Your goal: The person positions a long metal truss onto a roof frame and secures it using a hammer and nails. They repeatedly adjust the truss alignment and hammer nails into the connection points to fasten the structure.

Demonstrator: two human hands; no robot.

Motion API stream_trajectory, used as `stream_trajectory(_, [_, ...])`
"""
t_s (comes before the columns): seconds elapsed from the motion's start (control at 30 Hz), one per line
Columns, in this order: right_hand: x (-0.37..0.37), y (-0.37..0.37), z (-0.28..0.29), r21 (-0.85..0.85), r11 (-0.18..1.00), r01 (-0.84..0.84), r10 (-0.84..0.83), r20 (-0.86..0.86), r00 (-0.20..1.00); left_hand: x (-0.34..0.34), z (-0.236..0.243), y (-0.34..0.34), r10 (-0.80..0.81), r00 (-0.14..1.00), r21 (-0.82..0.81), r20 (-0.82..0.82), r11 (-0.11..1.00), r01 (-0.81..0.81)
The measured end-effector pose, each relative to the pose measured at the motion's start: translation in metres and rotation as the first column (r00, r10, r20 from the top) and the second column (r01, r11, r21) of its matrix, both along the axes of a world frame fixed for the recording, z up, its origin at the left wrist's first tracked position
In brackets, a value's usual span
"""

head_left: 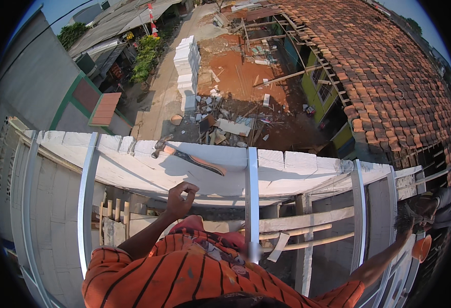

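Note:
My left hand [181, 199] is raised in front of the white block wall [307, 169], its fingers curled in and the thumb against the forefinger. Whatever is in that pinch, if anything, is too small to make out. Just beyond it a claw hammer [197, 163] lies on the wall, with its metal head to the left and its orange-and-black handle slanting right. My right arm stretches far out to the right, past the metal roof trusses. At its end my right hand [406, 232] is near a dark bristly shape [406, 216]; its fingers are not clear.
Silvery metal channels [252, 190] cross the wall at intervals. Bamboo poles [307, 232] and concrete beams lie below me. Another person [443, 205] is at the far right, near an orange-brown container [421, 248]. Beyond the wall are rubble [230, 126], stacked white blocks [186, 66] and a tiled roof [374, 77].

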State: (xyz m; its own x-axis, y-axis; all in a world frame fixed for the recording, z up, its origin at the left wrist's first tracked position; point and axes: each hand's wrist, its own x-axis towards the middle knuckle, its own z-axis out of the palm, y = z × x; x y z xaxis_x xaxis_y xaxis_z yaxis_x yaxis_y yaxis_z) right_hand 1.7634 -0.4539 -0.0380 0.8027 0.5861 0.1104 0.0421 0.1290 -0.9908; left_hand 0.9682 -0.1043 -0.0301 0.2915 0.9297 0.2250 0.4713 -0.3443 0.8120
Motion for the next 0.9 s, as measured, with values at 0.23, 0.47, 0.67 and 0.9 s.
stream_trajectory(0.23, [-0.268,0.043,0.095,-0.052,0.920,0.389,-0.392,-0.142,0.909,0.054,-0.004,0.033,-0.275,0.880,-0.120,0.388,0.931,0.344])
stream_trajectory(0.47, [-0.508,0.069,0.119,-0.159,0.962,0.222,-0.223,0.014,0.975,0.141,0.069,0.035,-0.562,0.333,-0.051,0.757,0.457,0.888])
stream_trajectory(0.67, [-0.658,0.100,0.094,-0.300,0.944,0.137,-0.093,0.158,0.983,0.155,0.093,-0.018,-0.386,0.048,-0.113,0.921,-0.148,0.983])
stream_trajectory(0.9, [-0.721,0.091,0.041,-0.669,0.743,-0.014,0.218,0.223,0.950,0.081,0.042,-0.050,-0.329,0.311,-0.268,0.892,0.172,0.948])
